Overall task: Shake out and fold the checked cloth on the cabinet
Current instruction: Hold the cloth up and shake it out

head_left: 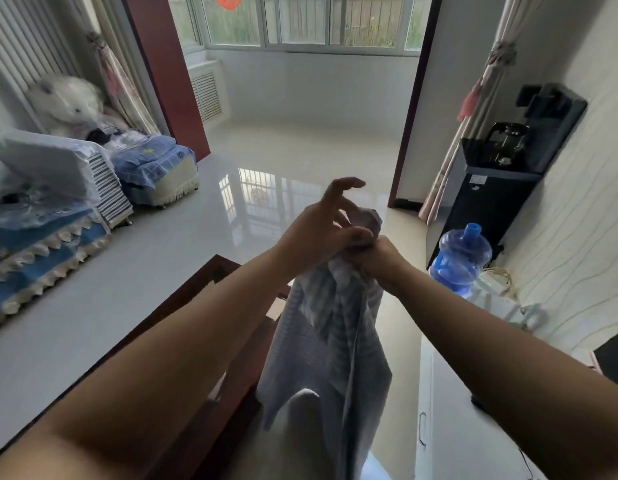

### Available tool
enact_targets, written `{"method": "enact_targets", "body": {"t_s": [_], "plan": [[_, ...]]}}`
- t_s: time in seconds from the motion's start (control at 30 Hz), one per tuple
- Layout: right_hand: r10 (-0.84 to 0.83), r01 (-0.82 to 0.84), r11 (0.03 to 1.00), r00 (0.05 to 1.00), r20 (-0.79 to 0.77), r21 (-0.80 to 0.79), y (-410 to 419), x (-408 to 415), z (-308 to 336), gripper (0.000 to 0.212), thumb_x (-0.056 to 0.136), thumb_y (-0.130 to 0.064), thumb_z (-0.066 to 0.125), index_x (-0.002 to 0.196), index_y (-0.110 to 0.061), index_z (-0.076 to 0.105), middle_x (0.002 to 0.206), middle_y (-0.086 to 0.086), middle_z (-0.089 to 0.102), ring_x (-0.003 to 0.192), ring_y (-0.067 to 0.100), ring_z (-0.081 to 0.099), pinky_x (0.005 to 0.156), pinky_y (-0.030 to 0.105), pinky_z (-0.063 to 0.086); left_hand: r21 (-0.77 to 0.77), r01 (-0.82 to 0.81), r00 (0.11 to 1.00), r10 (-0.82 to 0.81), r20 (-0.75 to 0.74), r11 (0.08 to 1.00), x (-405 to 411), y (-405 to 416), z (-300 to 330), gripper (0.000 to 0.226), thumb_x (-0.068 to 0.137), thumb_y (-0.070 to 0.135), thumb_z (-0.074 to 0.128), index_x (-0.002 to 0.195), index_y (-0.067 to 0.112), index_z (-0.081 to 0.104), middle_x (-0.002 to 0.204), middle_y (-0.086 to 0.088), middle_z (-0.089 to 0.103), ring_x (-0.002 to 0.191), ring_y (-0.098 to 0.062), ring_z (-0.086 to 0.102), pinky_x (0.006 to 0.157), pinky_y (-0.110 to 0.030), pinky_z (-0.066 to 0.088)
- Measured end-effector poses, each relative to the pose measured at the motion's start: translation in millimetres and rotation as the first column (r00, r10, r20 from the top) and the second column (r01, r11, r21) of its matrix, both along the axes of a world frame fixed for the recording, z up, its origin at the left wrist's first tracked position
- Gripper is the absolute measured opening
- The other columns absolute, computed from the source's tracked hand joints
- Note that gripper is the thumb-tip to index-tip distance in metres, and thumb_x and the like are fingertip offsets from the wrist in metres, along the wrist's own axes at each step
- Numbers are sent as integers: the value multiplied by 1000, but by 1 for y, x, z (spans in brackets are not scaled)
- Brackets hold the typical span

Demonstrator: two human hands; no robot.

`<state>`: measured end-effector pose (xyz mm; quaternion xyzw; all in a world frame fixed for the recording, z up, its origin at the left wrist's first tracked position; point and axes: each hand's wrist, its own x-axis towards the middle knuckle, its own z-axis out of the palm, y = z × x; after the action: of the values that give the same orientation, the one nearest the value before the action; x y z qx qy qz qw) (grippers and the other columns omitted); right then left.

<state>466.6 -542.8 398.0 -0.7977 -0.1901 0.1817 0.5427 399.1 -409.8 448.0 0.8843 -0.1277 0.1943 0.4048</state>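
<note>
- right hand (377,261) is fisted round the bunched top of the cloth (321,348), which hangs straight down toward 6 o'clock, off the floor
- left hand (321,226) is right beside it at 9 o'clock, fingers spread loose, thumb touching the bunch
- water jug (461,258) sits at 3 o'clock

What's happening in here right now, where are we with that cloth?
A person is holding the checked cloth up in the air in front of them, above the floor. The right hand grips a bunched top corner, and the rest hangs down loosely, crumpled and unfolded. The left hand is right beside that grip with fingers spread, touching the cloth near the top. No fold has been made yet, so this looks like the shaking-out stage. A blue water jug stands on the floor to the right.
</note>
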Motion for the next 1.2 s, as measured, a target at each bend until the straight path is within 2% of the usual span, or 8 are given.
{"method": "enact_targets", "body": {"t_s": [0.1, 0.27, 0.57, 0.7, 0.8, 0.97, 1.07, 1.2], "plan": [[-85, 86, 994, 996, -26, 66, -2, 10, 13, 15, 84, -10, 64, 71, -17, 63, 75, 3, 65, 76, 20, 64, 63, 27, 56, -131, -137, 975, 157, 157, 982, -24, 20, -57, 93, 70, 48, 76, 142, 21, 25, 139, -4, 42, 107, -13, 60, 84, -29, 56], [-52, 51, 987, 999, 3, 154, 1, 21, 53, 4, 79, -10, 69, 80, -10, 66, 86, 10, 68, 88, 30, 66, 81, 39, 57, -184, -485, 818, 369, -440, 855, -40, 43, -152, 112, 57, 77, 67, 145, 28, 18, 138, 2, 50, 119, -14, 52, 90, -38, 48], [-182, 160, 902, 983, 17, 401, -9, 32, 113, 6, 82, -3, 64, 77, -3, 62, 68, 8, 65, 67, 20, 64, 73, 37, 54, 61, -583, 559, 454, -694, 810, 7, 45, -199, 25, 85, 41, 46, 102, 27, 58, 95, 1, 66, 87, -29, 63, 76, -41, 53], [-334, 218, 866, 922, 197, 450, -38, 51, 137, 15, 83, -8, 62, 93, -20, 64, 86, -5, 64, 76, 5, 64, 71, 21, 54, 49, -665, 501, 493, -711, 746, 9, 52, -211, 25, 92, 18, 39, 87, 14, 64, 98, -16, 69, 85, -32, 62, 73, -39, 51], [-440, 418, 893, 738, 512, 164, -76, 68, 133, 22, 87, -9, 58, 108, -7, 63, 87, -2, 64, 76, 4, 63, 68, 13, 49, 96, -633, 585, 556, -590, 768, 24, 70, -179, 20, 85, 14, 46, 81, 13, 66, 94, -16, 70, 83, -33, 61, 67, -34, 42], [284, 293, 643, 767, 576, -707, -92, 56, 85, 22, 89, -13, 52, 109, -8, 60, 109, 14, 64, 104, 29, 61, 90, 36, 47, 165, -494, 683, 499, -533, 853, 49, 77, -111, 17, 80, 4, 48, 76, 12, 63, 89, -12, 67, 74, -25, 55, 65, -30, 39], [550, -1, 540, 757, 352, -842, -59, 12, 45, 7, 89, -23, 53, 95, -20, 57, 105, 5, 65, 100, 24, 61, 84, 33, 43, 141, -363, 769, 382, -513, 921, 53, 43, -90, 18, 78, 5, 52, 81, 9, 69, 87, -10, 70, 81, -26, 63, 65, -29, 43], [488, -147, 623, 840, 236, -768, -28, -15, 4, 28, 95, -27, 47, 118, -12, 54, 108, 9, 61, 101, 27, 58, 80, 29, 36, 176, -200, 872, 257, -417, 964, 54, -5, -56, 22, 79, 9, 56, 92, 10, 73, 98, -12, 72, 89, -27, 65, 73, -30, 50]]}}
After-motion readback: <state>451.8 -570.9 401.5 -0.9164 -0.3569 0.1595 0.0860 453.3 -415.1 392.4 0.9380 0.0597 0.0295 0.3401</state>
